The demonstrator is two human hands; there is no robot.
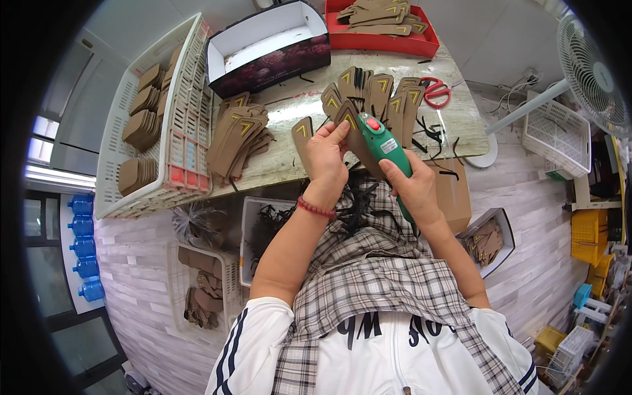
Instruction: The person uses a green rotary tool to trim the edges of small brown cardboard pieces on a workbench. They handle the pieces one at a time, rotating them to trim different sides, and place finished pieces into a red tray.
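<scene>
Brown piece (356, 141) with yellow chevron is held in left hand (327, 158), over the near edge of the table (283, 161); its left edge is pinched between thumb and index finger, no gap left between the tips, other fingers curled in and partly hidden. Green tool (395, 153) with red button (374, 125) is gripped in right hand (418, 187); the thumb is laid along its left side, the fingers are wrapped round the far side and mostly hidden, hand closed on the body. Tool's head is held over the right part of the piece; whether the two are touching cannot be told. Another chevron piece (301, 133) is laid on the table just left of left hand. More chevron pieces (380, 95) are spread beyond the hands, and a larger pile (238, 138) is stacked farther left. Red-handled scissors (437, 94) and black scraps (431, 137) are seen to the right on the tabletop. At the far side, a dark box (276, 68) and a red tray (385, 43) filled with pieces are placed; at far left, brown stacks (141, 130) are held in a white crate (189, 135)
</scene>
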